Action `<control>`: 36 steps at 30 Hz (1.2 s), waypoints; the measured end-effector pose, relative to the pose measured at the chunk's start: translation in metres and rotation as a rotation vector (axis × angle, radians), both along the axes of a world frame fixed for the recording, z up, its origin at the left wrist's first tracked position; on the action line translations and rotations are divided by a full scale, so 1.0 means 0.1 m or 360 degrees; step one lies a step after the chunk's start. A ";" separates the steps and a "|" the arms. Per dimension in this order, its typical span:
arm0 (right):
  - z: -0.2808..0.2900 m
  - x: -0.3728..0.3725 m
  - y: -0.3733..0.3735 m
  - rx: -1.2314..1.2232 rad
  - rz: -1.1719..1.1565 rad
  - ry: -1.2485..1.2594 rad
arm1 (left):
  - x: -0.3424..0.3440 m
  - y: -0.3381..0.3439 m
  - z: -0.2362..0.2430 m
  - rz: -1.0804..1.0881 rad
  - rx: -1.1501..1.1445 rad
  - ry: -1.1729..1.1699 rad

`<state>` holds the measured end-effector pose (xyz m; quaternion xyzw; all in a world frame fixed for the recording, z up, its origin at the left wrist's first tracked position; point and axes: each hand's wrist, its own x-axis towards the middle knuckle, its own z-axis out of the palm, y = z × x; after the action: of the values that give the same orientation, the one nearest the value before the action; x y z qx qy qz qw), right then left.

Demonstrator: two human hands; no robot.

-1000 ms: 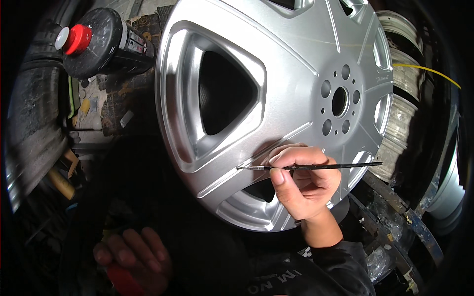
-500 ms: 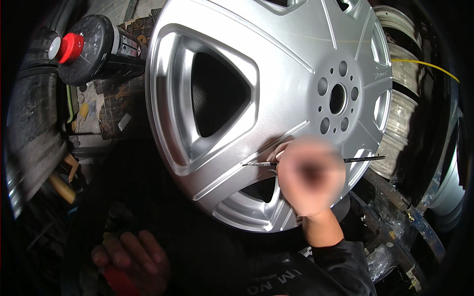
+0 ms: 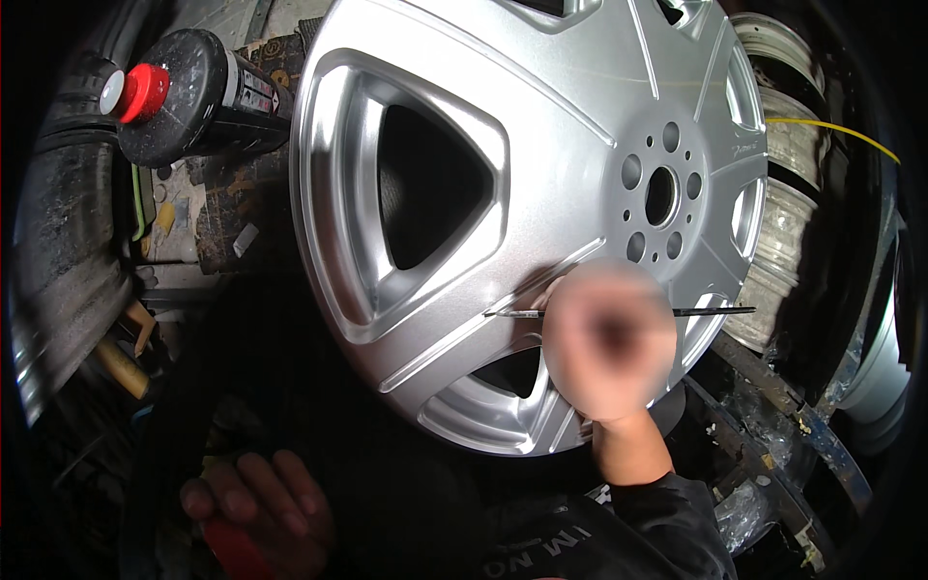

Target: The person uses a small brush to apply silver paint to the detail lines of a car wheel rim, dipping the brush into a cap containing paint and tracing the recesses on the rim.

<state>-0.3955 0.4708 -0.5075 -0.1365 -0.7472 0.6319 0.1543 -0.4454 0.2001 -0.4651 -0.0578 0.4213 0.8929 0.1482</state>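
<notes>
A large silver alloy wheel rim [image 3: 551, 155] fills the middle of the head view, its face turned up toward me. My right hand [image 3: 611, 343] is over the lower part of the rim and is blurred over. In it is a thin, dark-handled paintbrush [image 3: 713, 311], lying nearly level, with its fine tip on or just above a groove in a spoke. Down at the lower left, in shadow, my left hand [image 3: 261, 507] curls its fingers around a red object [image 3: 235, 549]. Most of that object is hidden, so its kind cannot be made out.
A black bottle [image 3: 188, 101] with a red and white cap stands left of the rim. Several dull wheel rims [image 3: 788, 159] are stacked at the right, near a yellow cord [image 3: 839, 127]. Worn metal bars [image 3: 773, 416] run at the lower right. A wooden handle [image 3: 121, 369] shows at the left.
The brush tip has shifted slightly right and up along the spoke's groove. My right hand stays at nearly the same place, and my left hand keeps its hold on the red object.
</notes>
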 end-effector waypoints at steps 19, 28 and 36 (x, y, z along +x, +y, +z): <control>0.01 -0.01 -0.02 -0.0008 -0.0023 -0.0014 | 0.00 -0.01 -0.01 0.0002 0.0034 -0.0020; 0.03 -0.03 -0.02 0.0040 0.0052 -0.0030 | -0.02 -0.02 0.00 -0.0014 0.0057 -0.0048; 0.15 -0.02 0.07 -0.0760 -0.0281 -0.0122 | -0.03 -0.09 -0.02 -0.0056 0.0016 0.0006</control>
<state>-0.3974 0.4777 -0.4927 -0.2576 -0.5672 0.7689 0.1439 -0.4486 0.1908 -0.4674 -0.0479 0.4180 0.8924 0.1634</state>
